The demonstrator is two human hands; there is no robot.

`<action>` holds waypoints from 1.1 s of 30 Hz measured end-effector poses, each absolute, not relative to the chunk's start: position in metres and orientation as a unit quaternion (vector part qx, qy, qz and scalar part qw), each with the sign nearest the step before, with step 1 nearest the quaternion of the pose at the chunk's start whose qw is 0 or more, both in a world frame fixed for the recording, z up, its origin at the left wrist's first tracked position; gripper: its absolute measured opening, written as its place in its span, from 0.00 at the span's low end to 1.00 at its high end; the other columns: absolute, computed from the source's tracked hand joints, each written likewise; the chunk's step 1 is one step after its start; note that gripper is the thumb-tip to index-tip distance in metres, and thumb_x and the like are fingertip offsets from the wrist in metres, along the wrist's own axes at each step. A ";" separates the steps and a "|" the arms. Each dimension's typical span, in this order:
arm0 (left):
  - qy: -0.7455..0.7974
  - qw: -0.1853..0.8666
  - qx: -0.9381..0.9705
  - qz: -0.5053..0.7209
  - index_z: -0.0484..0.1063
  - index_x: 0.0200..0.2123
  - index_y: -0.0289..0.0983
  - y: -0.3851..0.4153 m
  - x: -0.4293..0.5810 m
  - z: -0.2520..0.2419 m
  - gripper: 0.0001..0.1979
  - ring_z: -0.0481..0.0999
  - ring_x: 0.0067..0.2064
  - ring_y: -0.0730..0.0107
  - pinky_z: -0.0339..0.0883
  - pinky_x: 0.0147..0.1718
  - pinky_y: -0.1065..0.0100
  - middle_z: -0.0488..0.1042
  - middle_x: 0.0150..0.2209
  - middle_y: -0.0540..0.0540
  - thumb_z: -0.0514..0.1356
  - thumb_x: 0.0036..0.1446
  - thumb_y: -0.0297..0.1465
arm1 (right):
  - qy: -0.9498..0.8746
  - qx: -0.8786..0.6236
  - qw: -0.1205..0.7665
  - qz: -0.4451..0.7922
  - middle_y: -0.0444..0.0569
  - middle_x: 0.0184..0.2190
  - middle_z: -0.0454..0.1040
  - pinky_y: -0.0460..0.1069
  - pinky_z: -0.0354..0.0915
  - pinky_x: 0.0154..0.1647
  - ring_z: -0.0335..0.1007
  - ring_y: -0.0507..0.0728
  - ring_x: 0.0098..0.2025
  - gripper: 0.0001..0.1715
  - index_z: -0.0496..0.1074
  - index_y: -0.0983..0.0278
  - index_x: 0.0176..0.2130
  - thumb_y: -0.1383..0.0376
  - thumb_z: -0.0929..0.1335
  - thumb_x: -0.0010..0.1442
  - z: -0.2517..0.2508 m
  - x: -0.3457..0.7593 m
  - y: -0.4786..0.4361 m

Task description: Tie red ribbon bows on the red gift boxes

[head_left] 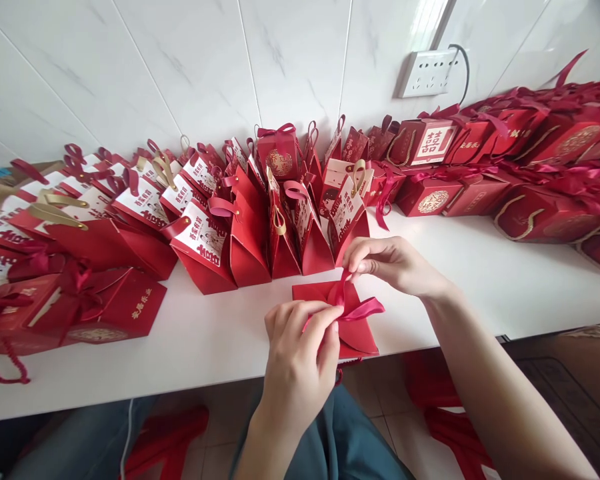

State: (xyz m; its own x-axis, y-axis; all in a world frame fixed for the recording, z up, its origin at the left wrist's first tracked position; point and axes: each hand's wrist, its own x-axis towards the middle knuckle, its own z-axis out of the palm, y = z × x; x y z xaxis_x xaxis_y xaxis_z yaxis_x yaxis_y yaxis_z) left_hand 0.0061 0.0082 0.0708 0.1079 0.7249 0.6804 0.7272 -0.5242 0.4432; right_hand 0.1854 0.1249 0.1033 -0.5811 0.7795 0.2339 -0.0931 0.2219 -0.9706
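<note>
A red gift box [363, 335] lies at the front edge of the white table, directly before me. Across its top runs a shiny dark pink ribbon [365, 309], one tail pointing right. My left hand [305, 340] rests over the box's left side, thumb and fingers pinched on the ribbon near its middle. Above the box's far edge, my right hand [383, 263] pinches a raised part of the same ribbon between thumb and fingertips. My left fingers hide some of the ribbon and the box's left part.
Several red triangular gift boxes [250, 230] stand in a row just behind. More ribboned boxes [113, 307] fill the left, and stacked handled boxes [430, 197] line the right. A power strip [427, 73] is on the tiled wall. Red stools [173, 437] stand below the table [220, 340].
</note>
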 end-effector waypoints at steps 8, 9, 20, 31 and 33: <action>-0.480 0.027 -0.760 -0.436 0.72 0.50 0.37 0.008 0.005 0.069 0.15 0.70 0.41 0.67 0.61 0.45 0.63 0.74 0.38 0.45 0.55 0.62 0.21 | -0.711 -0.240 0.423 0.507 0.49 0.28 0.73 0.51 0.66 0.33 0.69 0.55 0.31 0.16 0.78 0.62 0.27 0.55 0.71 0.60 0.099 0.184 0.121; -0.480 0.027 -0.762 -0.434 0.72 0.49 0.36 0.008 0.005 0.069 0.14 0.70 0.41 0.67 0.60 0.45 0.63 0.74 0.39 0.45 0.55 0.62 0.20 | -0.720 -0.248 0.425 0.490 0.48 0.27 0.73 0.50 0.65 0.33 0.68 0.54 0.30 0.17 0.77 0.63 0.26 0.55 0.71 0.60 0.099 0.183 0.122; -0.500 0.054 -0.760 -0.412 0.76 0.47 0.36 0.006 0.007 0.070 0.14 0.65 0.42 0.64 0.57 0.45 0.62 0.71 0.39 0.43 0.55 0.62 0.22 | -0.828 -0.309 0.401 0.242 0.50 0.33 0.71 0.50 0.65 0.42 0.69 0.55 0.37 0.13 0.72 0.64 0.27 0.64 0.67 0.63 0.115 0.155 0.110; -0.493 0.122 -0.740 -0.441 0.78 0.42 0.33 0.006 0.012 0.069 0.12 0.63 0.38 0.64 0.56 0.42 0.64 0.71 0.34 0.43 0.57 0.60 0.19 | -0.896 -0.315 0.116 0.291 0.48 0.30 0.73 0.45 0.62 0.31 0.68 0.51 0.30 0.10 0.78 0.67 0.27 0.71 0.69 0.60 0.144 0.126 0.103; -0.489 0.114 -0.741 -0.446 0.77 0.42 0.33 0.006 0.012 0.067 0.11 0.64 0.38 0.65 0.57 0.42 0.64 0.71 0.34 0.43 0.57 0.60 0.19 | -0.894 -0.326 0.094 0.293 0.49 0.31 0.74 0.45 0.62 0.29 0.68 0.52 0.30 0.08 0.78 0.67 0.27 0.72 0.69 0.57 0.144 0.124 0.104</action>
